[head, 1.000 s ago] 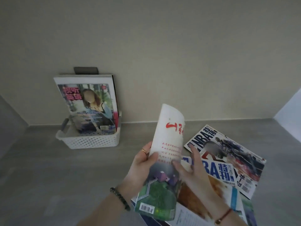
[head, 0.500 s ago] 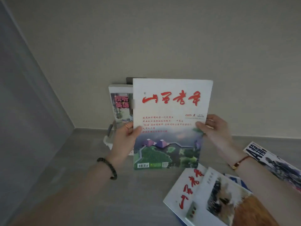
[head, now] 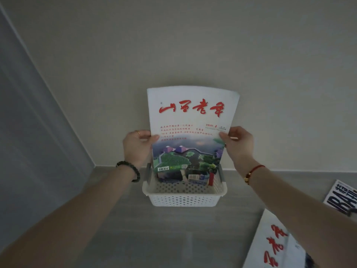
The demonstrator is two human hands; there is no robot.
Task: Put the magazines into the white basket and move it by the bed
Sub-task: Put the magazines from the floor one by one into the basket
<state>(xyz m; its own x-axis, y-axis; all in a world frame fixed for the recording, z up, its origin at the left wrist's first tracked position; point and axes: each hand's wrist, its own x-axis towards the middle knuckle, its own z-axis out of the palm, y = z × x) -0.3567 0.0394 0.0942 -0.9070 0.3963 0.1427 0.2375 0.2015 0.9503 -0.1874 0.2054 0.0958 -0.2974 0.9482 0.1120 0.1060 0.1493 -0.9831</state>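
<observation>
Magazine (head: 190, 130) upright above white basket (head: 184, 199), left hand (head: 138, 147) and right hand (head: 238, 145) each pinching a side edge — recommend lowering it square and level in front of the copies (head: 193, 176) already standing inside, releasing only once its bottom edge seats

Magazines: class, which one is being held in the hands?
The upright magazine with the red title, pinched between left hand and right hand over the white basket; its lookalike lies flat at lower right.
</observation>
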